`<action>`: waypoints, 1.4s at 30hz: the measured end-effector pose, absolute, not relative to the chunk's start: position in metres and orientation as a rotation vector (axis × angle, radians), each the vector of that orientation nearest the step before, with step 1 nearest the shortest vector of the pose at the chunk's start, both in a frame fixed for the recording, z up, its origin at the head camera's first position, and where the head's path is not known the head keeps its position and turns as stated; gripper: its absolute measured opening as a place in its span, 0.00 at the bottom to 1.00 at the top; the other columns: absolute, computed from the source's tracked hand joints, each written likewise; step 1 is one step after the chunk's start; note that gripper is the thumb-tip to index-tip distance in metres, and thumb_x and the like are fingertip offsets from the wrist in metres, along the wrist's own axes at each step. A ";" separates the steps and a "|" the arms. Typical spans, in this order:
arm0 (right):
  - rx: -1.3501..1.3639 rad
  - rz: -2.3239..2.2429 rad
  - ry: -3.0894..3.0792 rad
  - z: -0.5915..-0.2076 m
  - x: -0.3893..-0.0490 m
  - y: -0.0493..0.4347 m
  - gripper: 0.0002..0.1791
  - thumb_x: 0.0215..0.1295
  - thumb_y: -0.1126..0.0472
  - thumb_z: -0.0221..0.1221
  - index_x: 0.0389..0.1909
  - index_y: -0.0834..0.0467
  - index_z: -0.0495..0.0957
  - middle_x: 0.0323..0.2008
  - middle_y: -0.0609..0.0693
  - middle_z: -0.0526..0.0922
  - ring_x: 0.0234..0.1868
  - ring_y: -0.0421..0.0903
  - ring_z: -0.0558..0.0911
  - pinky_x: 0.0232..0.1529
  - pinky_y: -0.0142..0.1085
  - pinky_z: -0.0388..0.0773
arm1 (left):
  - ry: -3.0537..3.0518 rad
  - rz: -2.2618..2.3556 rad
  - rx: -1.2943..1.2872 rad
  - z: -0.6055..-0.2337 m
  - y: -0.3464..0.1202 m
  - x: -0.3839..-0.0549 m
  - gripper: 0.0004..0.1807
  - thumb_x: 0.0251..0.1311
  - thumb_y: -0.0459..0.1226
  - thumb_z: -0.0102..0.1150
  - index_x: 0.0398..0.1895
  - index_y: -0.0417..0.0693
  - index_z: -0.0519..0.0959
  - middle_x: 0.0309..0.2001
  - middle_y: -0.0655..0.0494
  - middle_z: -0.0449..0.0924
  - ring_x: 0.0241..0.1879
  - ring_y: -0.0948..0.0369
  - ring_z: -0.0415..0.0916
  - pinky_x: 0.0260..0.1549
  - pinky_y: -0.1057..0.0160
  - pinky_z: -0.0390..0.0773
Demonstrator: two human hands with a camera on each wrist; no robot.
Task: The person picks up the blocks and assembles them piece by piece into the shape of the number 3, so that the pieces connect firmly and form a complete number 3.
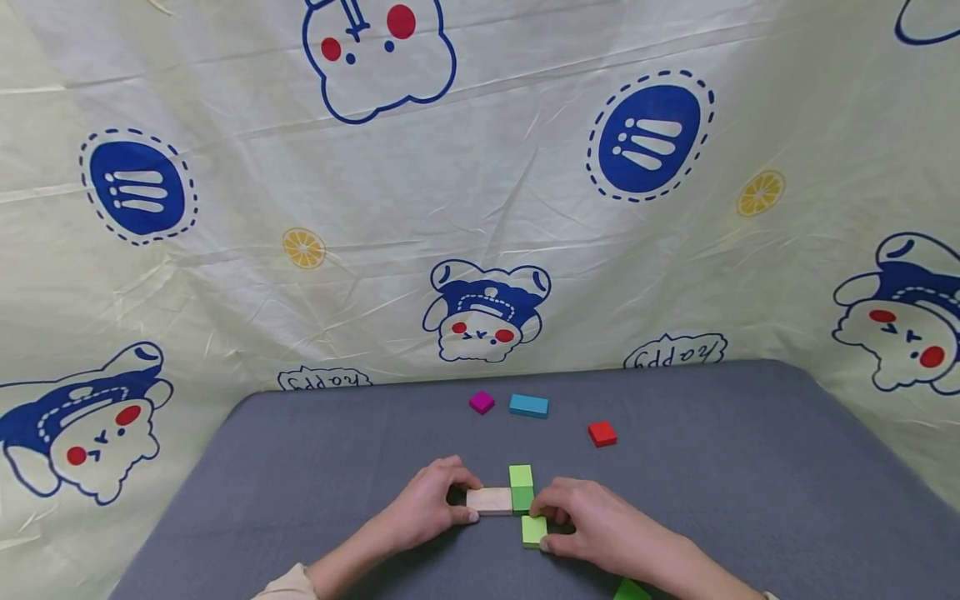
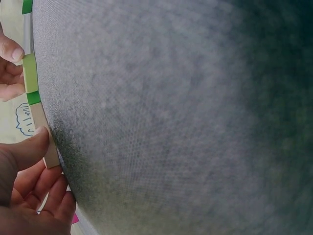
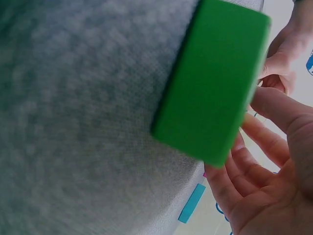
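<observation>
On the grey table, a pale wooden block (image 1: 489,501) lies lengthwise against a green block (image 1: 522,500). A light green block (image 1: 521,476) adjoins the green one on its far side. My left hand (image 1: 431,507) grips the wooden block's left end, thumb on the near side and fingers on the far side, as the left wrist view also shows. Just nearer than the green block, my right hand (image 1: 596,521) pinches another light green block (image 1: 534,532) between thumb and fingers. That block sits slightly to the right of the other two green ones.
Farther back lie a magenta block (image 1: 482,402), a blue block (image 1: 528,406) and a red block (image 1: 602,433). Another green block (image 3: 210,83) stands large in the right wrist view, near my right forearm. A printed cloth (image 1: 487,208) hangs behind the table.
</observation>
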State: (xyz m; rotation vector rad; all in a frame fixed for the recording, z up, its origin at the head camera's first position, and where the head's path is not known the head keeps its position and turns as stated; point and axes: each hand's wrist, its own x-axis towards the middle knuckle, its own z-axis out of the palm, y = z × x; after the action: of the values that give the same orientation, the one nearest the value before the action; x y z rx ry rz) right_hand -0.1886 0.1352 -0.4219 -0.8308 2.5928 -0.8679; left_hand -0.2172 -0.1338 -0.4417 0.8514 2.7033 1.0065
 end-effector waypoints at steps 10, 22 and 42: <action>-0.818 -0.886 2.615 -0.422 -0.189 0.132 0.13 0.56 0.55 0.71 0.41 0.48 0.81 0.33 0.36 0.75 0.34 0.35 0.74 0.35 0.33 0.74 | 2.700 1.012 0.835 -0.441 -0.133 -0.216 0.11 0.52 0.36 0.73 0.40 0.50 0.86 0.32 0.67 0.72 0.36 0.66 0.69 0.39 0.65 0.69; -0.822 -0.921 2.642 -0.425 -0.188 0.130 0.11 0.55 0.56 0.71 0.37 0.47 0.80 0.30 0.36 0.75 0.32 0.35 0.74 0.33 0.33 0.74 | 2.712 1.001 0.843 -0.442 -0.133 -0.217 0.12 0.52 0.36 0.73 0.41 0.50 0.86 0.33 0.68 0.72 0.37 0.66 0.69 0.40 0.65 0.69; -0.817 -0.927 2.669 -0.425 -0.187 0.126 0.11 0.55 0.55 0.72 0.34 0.47 0.78 0.28 0.36 0.75 0.31 0.35 0.73 0.32 0.33 0.72 | 2.722 1.003 0.848 -0.442 -0.134 -0.216 0.12 0.52 0.36 0.73 0.41 0.50 0.86 0.33 0.68 0.72 0.37 0.66 0.69 0.41 0.64 0.70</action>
State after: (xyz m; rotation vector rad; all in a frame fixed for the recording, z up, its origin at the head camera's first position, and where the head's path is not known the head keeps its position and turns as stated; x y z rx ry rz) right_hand -0.1870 0.1261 -0.4250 -0.8170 2.6688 -0.9272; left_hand -0.2158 -0.1336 -0.4419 0.8478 2.7218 1.0033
